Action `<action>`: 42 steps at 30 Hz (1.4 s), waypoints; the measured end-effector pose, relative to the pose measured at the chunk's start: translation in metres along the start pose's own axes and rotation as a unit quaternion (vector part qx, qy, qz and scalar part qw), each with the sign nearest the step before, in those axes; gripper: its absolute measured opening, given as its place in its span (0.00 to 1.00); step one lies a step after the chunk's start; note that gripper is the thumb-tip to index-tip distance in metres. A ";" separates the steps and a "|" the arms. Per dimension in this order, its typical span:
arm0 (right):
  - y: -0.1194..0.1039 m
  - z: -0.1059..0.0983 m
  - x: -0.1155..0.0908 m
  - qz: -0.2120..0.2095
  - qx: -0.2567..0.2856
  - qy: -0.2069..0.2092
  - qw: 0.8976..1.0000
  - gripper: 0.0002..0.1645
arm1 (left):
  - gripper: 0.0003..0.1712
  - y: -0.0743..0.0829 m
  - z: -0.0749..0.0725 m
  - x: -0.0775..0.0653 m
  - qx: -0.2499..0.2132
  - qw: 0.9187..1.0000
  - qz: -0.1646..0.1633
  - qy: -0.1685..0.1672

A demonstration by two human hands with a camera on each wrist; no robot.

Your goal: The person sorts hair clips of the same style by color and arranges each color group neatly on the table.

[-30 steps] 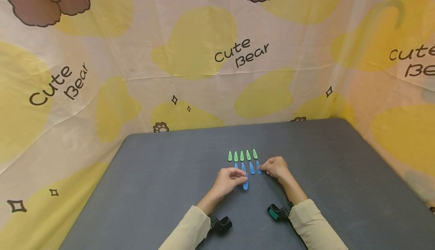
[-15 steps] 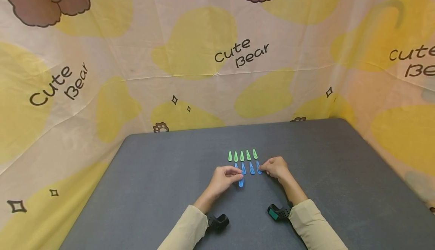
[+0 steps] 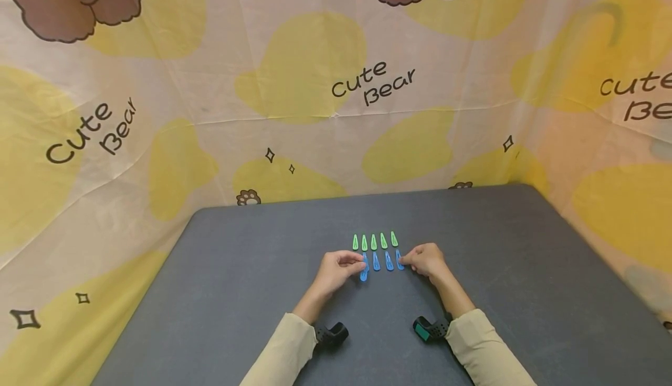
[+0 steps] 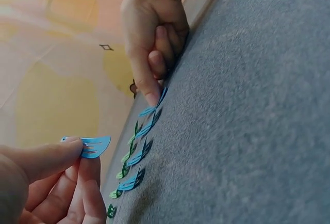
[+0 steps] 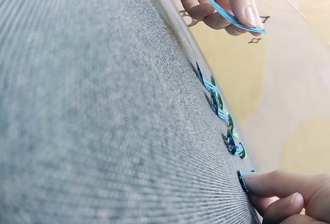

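My left hand (image 3: 336, 270) pinches a blue snap hair clip (image 4: 96, 147) between thumb and fingers, held clear of the tabletop in both wrist views. In the head view this clip overlaps the left end of a row of blue hair clips (image 3: 376, 262). At the row's right end, my right hand (image 3: 427, 259) holds the last blue clip (image 3: 399, 260) by its fingertips against the table, its other fingers curled. Behind stands a matching row of small green hair clips (image 3: 374, 241), narrow ends pointing away.
The dark grey tabletop (image 3: 252, 269) has rounded far corners. A patterned cloth (image 3: 294, 71) hangs behind it and along the sides. Black wrist-worn devices (image 3: 332, 334) sit below both sleeves.
My left hand has moved left and slightly away from me with the blue hair clip, from the row's middle to its left end. The right hand stays in place.
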State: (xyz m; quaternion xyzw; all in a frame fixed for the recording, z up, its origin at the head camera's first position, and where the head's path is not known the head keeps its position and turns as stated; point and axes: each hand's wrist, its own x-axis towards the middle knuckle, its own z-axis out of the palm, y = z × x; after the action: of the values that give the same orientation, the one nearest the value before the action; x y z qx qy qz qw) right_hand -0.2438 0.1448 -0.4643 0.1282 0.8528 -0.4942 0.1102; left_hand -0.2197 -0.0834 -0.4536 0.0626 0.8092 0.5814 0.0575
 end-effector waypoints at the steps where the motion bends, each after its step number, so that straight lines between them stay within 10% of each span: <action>1: 0.000 0.000 0.000 -0.002 0.000 0.000 1.000 0.17 | 0.13 0.000 -0.001 0.001 0.002 1.000 -0.002 0.002; 42: -0.001 0.001 -0.002 -0.003 0.003 0.005 1.000 0.19 | 0.08 -0.016 -0.013 0.025 0.085 0.996 -0.012 0.037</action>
State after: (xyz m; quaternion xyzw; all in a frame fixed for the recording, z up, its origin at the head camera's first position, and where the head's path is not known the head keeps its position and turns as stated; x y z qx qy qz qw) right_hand -0.2423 0.1431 -0.4631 0.1283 0.8524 -0.4962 0.1041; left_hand -0.2471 -0.0959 -0.4652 0.0365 0.8581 0.5113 0.0291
